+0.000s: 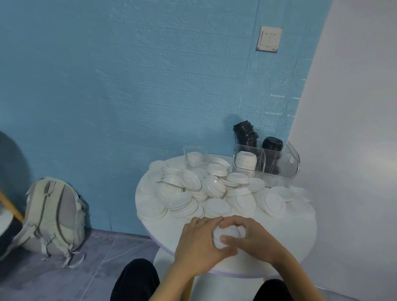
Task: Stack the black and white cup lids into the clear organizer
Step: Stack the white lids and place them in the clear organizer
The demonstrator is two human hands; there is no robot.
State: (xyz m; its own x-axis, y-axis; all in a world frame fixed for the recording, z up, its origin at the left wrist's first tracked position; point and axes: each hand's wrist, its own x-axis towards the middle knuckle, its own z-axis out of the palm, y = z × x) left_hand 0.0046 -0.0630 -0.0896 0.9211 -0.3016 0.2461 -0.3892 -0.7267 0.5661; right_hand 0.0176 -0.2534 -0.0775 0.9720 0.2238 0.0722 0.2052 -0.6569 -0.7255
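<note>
Near the front of the round white table (pixel 286 252), my left hand (pixel 196 239) and my right hand (pixel 250 239) together grip a small stack of white lids (pixel 225 234), fingers curled round it. Several loose white lids (pixel 205 191) lie heaped across the table's far half. The clear organizer (pixel 281 165) stands at the back right. It holds a stack of white lids (pixel 246 161) in its left front slot and two stacks of black lids (pixel 246 134), (pixel 272 144) behind.
A small clear box (pixel 195 158) with white lids in it stands at the table's back left. A grey backpack (pixel 53 216) leans on the blue wall at the left. A white wall runs close along the right.
</note>
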